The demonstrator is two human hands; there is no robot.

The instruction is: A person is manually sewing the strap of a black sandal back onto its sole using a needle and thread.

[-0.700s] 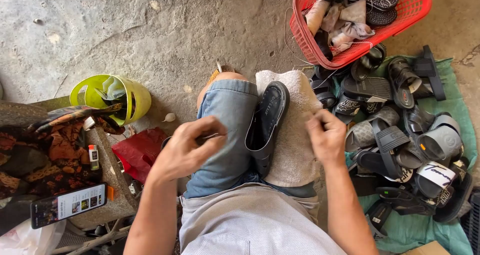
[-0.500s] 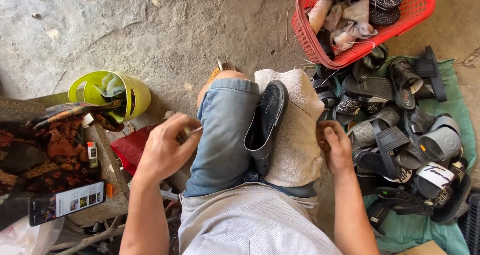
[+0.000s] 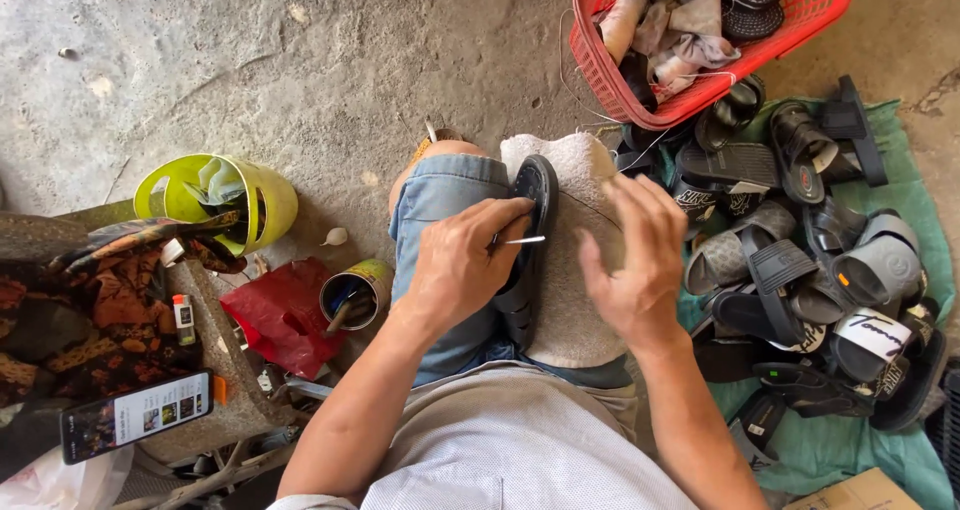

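Over the bare concrete floor (image 3: 250, 60), a black sandal (image 3: 527, 240) lies lengthwise on our towel-covered lap; our left hand (image 3: 465, 260) pinches a needle (image 3: 524, 240) against it, nearer than our spread-fingered right hand (image 3: 630, 260)

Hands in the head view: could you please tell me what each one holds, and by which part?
The left hand pinches a thin needle by its rear end, tip over the sandal. The right hand is open, holding nothing.

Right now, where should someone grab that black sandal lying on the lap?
Probably by the far toe end of the black sandal, coming from above. It stands on edge between the knees, the toe pokes free, while the left hand with its needle covers the middle.
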